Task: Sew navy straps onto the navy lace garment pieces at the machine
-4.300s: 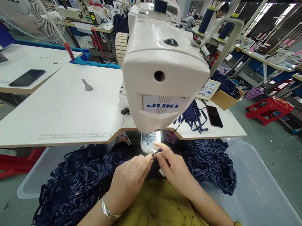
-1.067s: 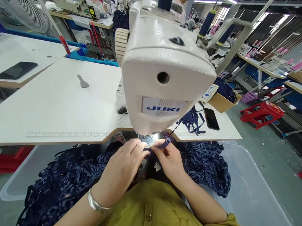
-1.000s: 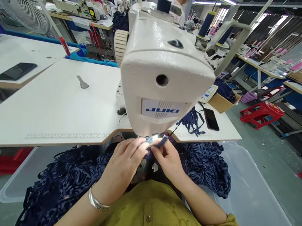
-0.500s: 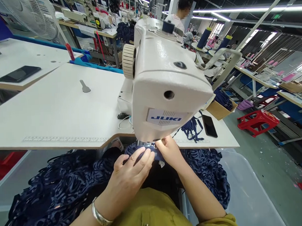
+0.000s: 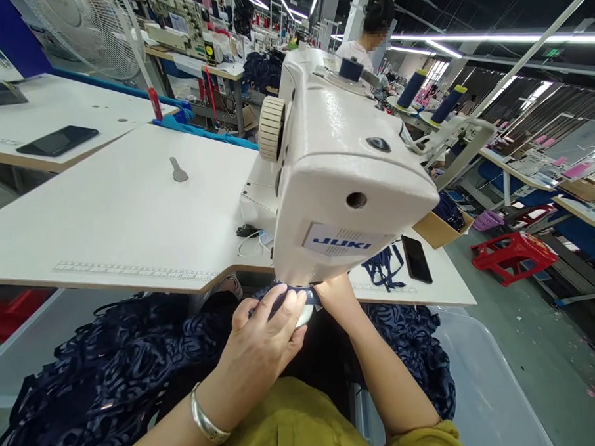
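Note:
A white JUKI sewing machine (image 5: 345, 175) stands on a white table (image 5: 110, 218) and hides the needle area. My left hand (image 5: 266, 346), a silver bangle on its wrist, presses a navy fabric piece (image 5: 293, 295) down at the machine's foot with fingers stretched and spread. My right hand (image 5: 333, 297) reaches under the machine head; its fingertips are hidden there. Dark navy patterned garments (image 5: 111, 376) lie heaped across my lap.
A black phone (image 5: 416, 258) and navy straps (image 5: 383, 268) lie on the table at right, beside a cardboard box (image 5: 438, 227). A clear plastic bin (image 5: 483, 399) sits at my right. Red stool (image 5: 513, 256), fan (image 5: 92, 28), a person (image 5: 368, 32) behind the machine.
Both hands have moved forward from my lap to the machine's foot, carrying the navy piece under the head. My left hand has gone from pinching to pressing flat. The view has tilted up.

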Tool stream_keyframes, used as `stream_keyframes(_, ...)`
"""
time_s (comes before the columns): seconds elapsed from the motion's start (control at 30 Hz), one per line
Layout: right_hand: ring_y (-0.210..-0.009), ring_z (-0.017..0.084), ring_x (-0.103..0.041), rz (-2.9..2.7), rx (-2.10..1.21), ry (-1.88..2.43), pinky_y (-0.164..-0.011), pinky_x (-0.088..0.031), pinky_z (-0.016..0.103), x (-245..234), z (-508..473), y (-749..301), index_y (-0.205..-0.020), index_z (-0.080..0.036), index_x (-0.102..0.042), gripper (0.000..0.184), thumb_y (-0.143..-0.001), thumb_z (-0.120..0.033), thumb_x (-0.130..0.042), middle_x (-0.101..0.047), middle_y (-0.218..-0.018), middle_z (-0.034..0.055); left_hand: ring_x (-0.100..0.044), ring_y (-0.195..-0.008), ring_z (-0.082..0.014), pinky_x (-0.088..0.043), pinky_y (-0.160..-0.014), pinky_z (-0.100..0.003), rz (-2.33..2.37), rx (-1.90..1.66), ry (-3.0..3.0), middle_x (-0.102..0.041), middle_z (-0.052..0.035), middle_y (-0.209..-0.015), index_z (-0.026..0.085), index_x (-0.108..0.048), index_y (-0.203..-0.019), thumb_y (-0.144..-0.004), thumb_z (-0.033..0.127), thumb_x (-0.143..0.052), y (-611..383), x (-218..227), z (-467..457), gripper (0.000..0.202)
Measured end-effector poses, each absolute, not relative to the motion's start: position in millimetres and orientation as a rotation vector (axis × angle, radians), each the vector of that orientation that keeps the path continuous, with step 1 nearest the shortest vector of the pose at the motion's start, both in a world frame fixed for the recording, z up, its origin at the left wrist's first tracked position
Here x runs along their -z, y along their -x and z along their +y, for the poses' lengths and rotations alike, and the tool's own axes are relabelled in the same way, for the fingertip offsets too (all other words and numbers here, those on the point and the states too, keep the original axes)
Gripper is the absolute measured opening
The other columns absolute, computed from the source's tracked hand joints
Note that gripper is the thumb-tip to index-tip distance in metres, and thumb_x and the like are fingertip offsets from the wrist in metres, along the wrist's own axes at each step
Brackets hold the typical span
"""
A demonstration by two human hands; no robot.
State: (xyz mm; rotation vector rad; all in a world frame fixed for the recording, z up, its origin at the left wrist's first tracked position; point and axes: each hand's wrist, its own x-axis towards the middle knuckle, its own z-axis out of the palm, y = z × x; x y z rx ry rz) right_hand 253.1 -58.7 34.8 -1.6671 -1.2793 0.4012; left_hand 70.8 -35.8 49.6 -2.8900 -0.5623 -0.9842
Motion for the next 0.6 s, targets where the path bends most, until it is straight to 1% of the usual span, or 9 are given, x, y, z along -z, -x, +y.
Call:
stream_keyframes(0.13, -0.079, 0.023, -0.062, -1.296, -0.381, 1.675, -0.074, -0.05, 0.035, -33.7, -58.0, -254.3, -0.074, -0.025, -0.066, 0.015, -0.079, -0.017, -0.055, -0.066, -0.067, 0.0027, -0.059, -0.108, -0.0246, -0.031, -0.085, -0.04, -0.555, 0.986, 2.892, -0.067, -0.0018, -0.119, 0.018, -0.059, -0.12, -0.093, 0.025, -0.046, -70.4, -48.6, -36.2, 0.031)
stream_keyframes(0.27, -0.08, 0.024, -0.062, -1.295, -0.371, 1.689, -0.075, -0.05, 0.036, -33.3, -57.8, -254.2, -0.071, -0.025, -0.066, 0.015, -0.079, -0.017, -0.055, -0.065, -0.067, 0.003, -0.06, -0.108, -0.0243, -0.03, -0.085, -0.041, -0.576, 0.976, 2.874, -0.067, -0.0014, -0.119, 0.018, -0.059, -0.121, -0.092, 0.025, -0.047, -70.6, -48.0, -36.1, 0.031)
stream_keyframes(0.43, -0.083, 0.024, -0.062, -1.298, -0.369, 1.697, -0.077, -0.05, 0.036, -31.4, -56.8, -254.5, -0.074, -0.026, -0.066, 0.013, -0.081, -0.02, -0.056, -0.066, -0.069, 0.003, -0.06, -0.107, -0.0238, -0.03, -0.085, -0.04, -0.568, 1.004, 2.87, -0.067, -0.0013, -0.118, 0.018, -0.058, -0.121, -0.092, 0.025, -0.048, -72.1, -49.7, -36.0, 0.032)
stream_keyframes(0.6, -0.086, 0.024, -0.062, -1.305, -0.364, 1.707, -0.083, -0.049, 0.038, -30.1, -57.0, -254.7, -0.076, -0.025, -0.067, 0.013, -0.081, -0.019, -0.056, -0.066, -0.07, 0.0038, -0.061, -0.106, -0.0239, -0.031, -0.085, -0.04, -0.576, 1.011, 2.849, -0.067, -0.0019, -0.119, 0.017, -0.059, -0.121, -0.092, 0.025, -0.048, -72.5, -49.1, -37.2, 0.032)
